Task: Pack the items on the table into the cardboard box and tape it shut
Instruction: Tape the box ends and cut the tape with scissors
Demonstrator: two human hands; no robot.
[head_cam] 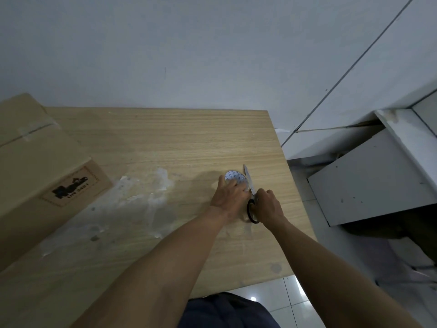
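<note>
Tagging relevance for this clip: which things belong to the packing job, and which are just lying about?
Job: cardboard box, tape roll under the left hand, scissors in the right hand.
Lying about: white panel beside the table, pale smears on it.

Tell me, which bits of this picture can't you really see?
All in the head view:
- cardboard box: the picture's left edge cuts it off, and its closed top hides whatever is inside.
- print on the box's side: too blurry to read.
- tape roll: the left hand covers its near half.
- scissors: the right hand hides part of the handles.
</note>
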